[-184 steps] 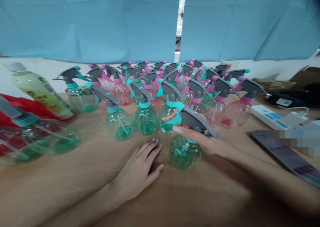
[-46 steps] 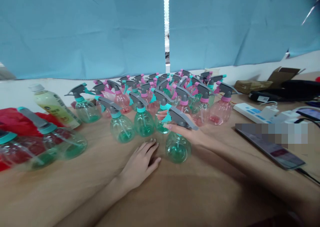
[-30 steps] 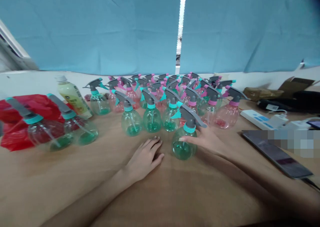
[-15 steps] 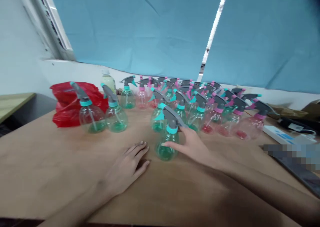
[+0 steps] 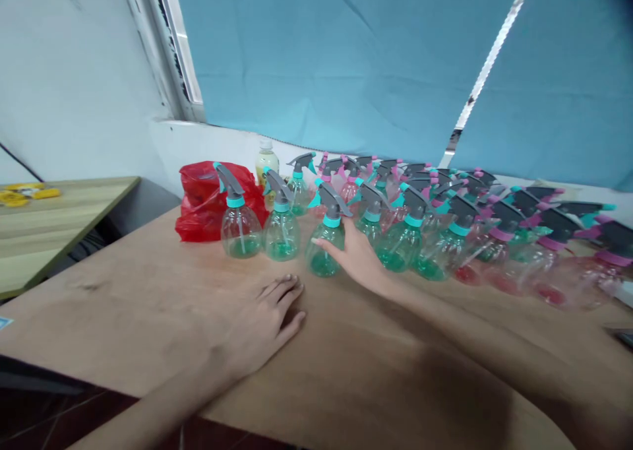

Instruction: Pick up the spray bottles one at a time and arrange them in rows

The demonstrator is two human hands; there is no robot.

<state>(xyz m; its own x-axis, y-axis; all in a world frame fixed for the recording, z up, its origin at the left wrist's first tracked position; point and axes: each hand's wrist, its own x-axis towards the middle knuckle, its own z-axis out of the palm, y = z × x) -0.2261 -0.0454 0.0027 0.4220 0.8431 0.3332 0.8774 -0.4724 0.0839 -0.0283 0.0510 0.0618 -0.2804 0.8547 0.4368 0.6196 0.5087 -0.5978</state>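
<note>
My right hand is closed around a clear spray bottle with a green base, a turquoise collar and a grey trigger head. The thumb lies across its front, while the other fingers are mostly hidden behind it. Left of this bottle stand two more green spray bottles, side by side. On the right, a crowd of green and pink spray bottles fills the table. My left hand lies flat on the wooden table, fingers stretched out and holding nothing, in front of the bottles.
A red plastic bag lies behind the left bottles, with a pale capped bottle near it. Blue sheeting hangs at the back. A second table at far left bears yellow items.
The view has turned left. My right hand has carried the spray bottle left and back, close to the two green bottles. My left hand stays flat on the table.
</note>
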